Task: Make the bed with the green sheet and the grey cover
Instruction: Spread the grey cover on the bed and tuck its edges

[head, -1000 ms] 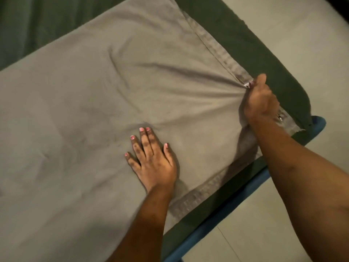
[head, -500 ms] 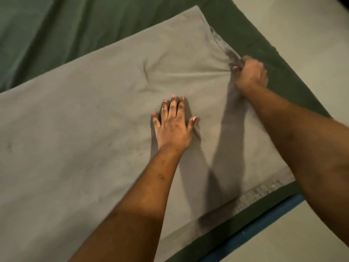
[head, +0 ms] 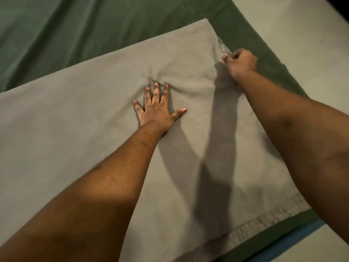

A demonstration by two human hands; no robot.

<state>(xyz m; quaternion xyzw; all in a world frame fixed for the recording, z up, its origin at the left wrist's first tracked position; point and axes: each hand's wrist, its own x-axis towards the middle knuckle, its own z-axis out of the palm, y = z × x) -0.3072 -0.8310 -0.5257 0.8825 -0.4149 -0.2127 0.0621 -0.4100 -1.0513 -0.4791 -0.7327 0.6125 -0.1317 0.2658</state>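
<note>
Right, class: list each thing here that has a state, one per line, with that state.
left hand: flat, fingers spread, pressing the grey cover
right hand: curled, gripping the cover's right edge
grey cover: spread out, slightly puckered ahead of the left hand
green sheet: underneath, creased at the far side

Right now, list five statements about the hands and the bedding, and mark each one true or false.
1. The left hand lies flat on the grey cover with its fingers spread. True.
2. The right hand rests open on the floor. False: its fingers are curled at the grey cover's right edge and appear to grip it.
3. The green sheet shows beyond the far edge of the grey cover. True.
4. The grey cover lies perfectly smooth. False: creases bunch just ahead of the left hand's fingertips.
5. A blue bed edge shows at the lower right, below the green sheet. True.
</note>
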